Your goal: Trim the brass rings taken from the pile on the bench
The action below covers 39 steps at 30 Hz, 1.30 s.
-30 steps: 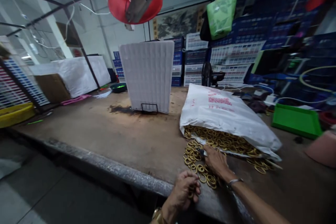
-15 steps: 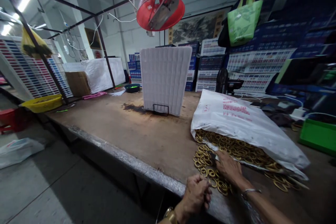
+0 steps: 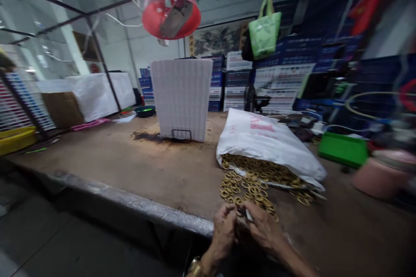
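first, left hand (image 3: 224, 227), fingers curled, any contents hidden from me; right hand (image 3: 264, 228), gripping a small dark-and-white tool (image 3: 248, 215), dark end leftward. next, round brass-toned rings (image 3: 254, 191) on brown table (image 3: 143, 164), mostly flat, their spread running from sack (image 3: 266, 138) mouth toward hands. sack: white, creased, mouth facing near edge. farther, ribbed white panel (image 3: 182, 97), upright.

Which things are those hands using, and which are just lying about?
Part of the job, it seems:
loose gold-coloured rings
white sack of rings
small blurred item in the right hand

Just lying about, probably:
green tray
pink tub
yellow basin
pink cloth
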{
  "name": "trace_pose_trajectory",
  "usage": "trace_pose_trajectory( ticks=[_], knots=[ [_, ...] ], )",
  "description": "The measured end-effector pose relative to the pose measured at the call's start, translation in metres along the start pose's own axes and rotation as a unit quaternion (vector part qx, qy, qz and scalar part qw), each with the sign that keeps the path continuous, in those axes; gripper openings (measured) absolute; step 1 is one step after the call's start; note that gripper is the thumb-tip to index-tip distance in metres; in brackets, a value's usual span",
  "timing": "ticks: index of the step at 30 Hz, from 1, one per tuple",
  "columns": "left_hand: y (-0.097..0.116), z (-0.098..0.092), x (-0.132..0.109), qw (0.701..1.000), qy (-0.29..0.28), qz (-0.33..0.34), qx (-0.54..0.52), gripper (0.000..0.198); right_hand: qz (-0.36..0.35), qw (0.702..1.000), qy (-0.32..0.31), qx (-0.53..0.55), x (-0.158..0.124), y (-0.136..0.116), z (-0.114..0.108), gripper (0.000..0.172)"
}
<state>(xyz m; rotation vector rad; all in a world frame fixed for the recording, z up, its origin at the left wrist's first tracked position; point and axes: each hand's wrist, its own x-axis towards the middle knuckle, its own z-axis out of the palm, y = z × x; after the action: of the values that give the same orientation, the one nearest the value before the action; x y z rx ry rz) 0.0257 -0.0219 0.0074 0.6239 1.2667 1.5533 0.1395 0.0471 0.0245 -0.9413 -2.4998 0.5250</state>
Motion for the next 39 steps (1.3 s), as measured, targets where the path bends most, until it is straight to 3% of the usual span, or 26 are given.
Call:
trace_pose_trajectory(
  ticks=[4, 7, 10, 13, 16, 18, 27, 34, 39],
  knots=[
    [-0.001, -0.006, -0.008, 0.999, -0.041, -0.023, 0.018, 0.032, 0.06, 0.995, -0.004, 0.084, -0.01, -0.014, 0.003, 0.017],
    [-0.001, -0.009, -0.01, 0.999, -0.024, -0.013, 0.043, 0.033, 0.1, 0.981, 0.032, 0.162, -0.012, -0.017, 0.006, 0.008],
    [0.002, -0.008, -0.011, 0.996, -0.006, -0.006, 0.09, 0.033, 0.163, 0.948, 0.068, 0.265, -0.014, -0.018, 0.007, 0.018],
    [0.007, -0.002, -0.014, 0.987, -0.004, 0.034, 0.158, 0.029, 0.201, 0.909, 0.056, 0.36, -0.017, -0.018, 0.007, 0.029],
    [0.012, 0.004, -0.016, 0.978, -0.015, 0.078, 0.191, 0.025, 0.199, 0.899, 0.04, 0.389, -0.018, -0.016, 0.007, 0.031],
    [0.013, 0.005, -0.016, 0.978, -0.028, 0.071, 0.195, 0.025, 0.203, 0.897, 0.036, 0.391, -0.017, -0.014, 0.009, 0.031],
    [0.009, -0.001, -0.013, 0.982, -0.093, -0.115, 0.117, 0.03, 0.214, 0.924, 0.054, 0.312, -0.016, -0.015, 0.011, 0.03],
    [0.013, -0.005, -0.018, 0.987, -0.085, -0.132, 0.031, 0.028, 0.204, 0.928, 0.053, 0.308, -0.012, -0.016, 0.011, 0.031],
    [0.012, -0.007, -0.017, 0.99, -0.075, -0.115, 0.025, 0.027, 0.163, 0.972, 0.034, 0.167, -0.021, -0.015, 0.014, 0.011]
  ],
)
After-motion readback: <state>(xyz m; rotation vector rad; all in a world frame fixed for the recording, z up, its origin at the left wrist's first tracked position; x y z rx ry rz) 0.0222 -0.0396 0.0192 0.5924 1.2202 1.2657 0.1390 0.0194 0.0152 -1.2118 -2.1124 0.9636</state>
